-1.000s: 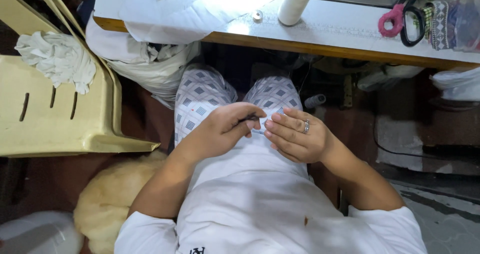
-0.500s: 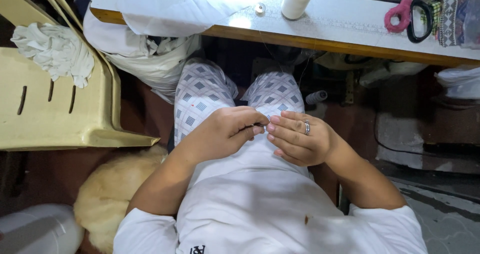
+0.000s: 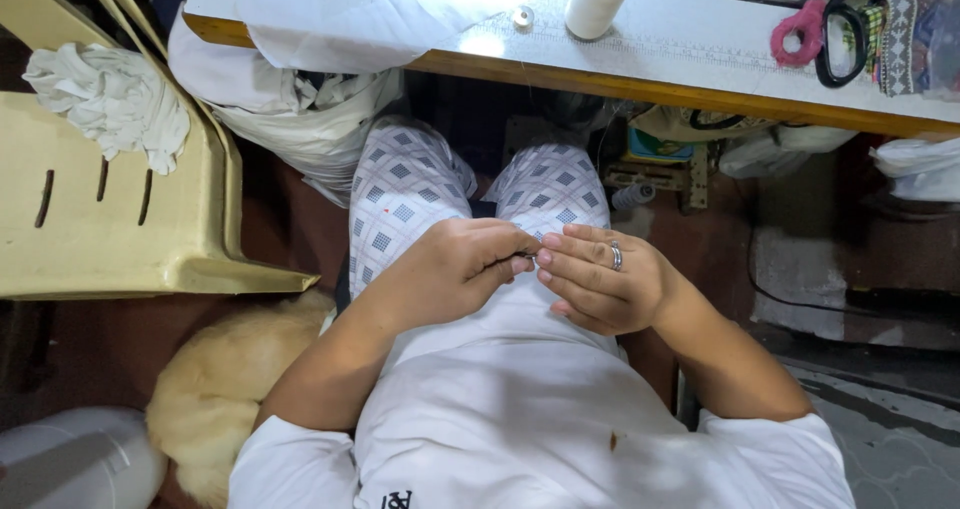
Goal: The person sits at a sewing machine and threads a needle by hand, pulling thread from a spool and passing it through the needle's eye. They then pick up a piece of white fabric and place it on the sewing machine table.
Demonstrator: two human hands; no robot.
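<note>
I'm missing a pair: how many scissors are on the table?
2: pink-handled scissors and black-handled scissors, side by side on the table at its far right; blades run off frame, others may be hidden.

left hand [image 3: 455, 269] fingers curled tighter, right hand [image 3: 600, 279] lifted slightly

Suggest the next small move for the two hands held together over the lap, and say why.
Probably bring the pinch up into better light. The left hand and right hand meet fingertip to fingertip over the lap, closed on something small and metallic, too small to identify. It sits low against the white shirt, below the edge of the sewing table, where such a tiny piece is hard to see.
</note>
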